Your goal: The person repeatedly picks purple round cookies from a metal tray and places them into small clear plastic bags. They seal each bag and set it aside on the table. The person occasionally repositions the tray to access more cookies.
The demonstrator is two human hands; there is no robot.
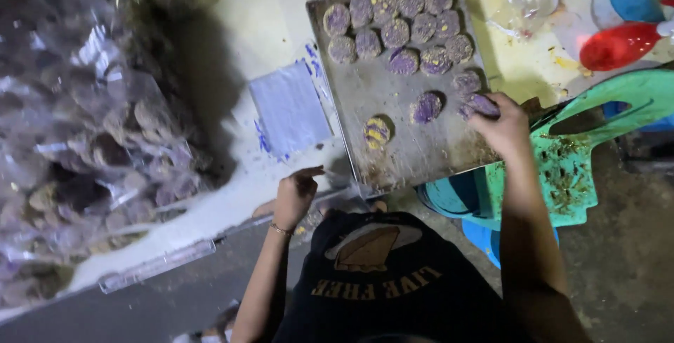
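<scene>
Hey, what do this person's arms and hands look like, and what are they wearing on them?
Both arms are bare to the shoulder, no sleeves and no gloves. The left hand has a thin bracelet at the wrist. The right hand shows no ring, watch or band. The black top is sleeveless.

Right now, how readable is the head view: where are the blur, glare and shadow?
Head view: the clear bags at left are blurred and glary; the metal tray and purple discs are evenly lit and fairly sharp; the right hand, on a purple disc, is slightly soft; the left hand sits by a dark shadow; the bottom edge is dim.
</scene>
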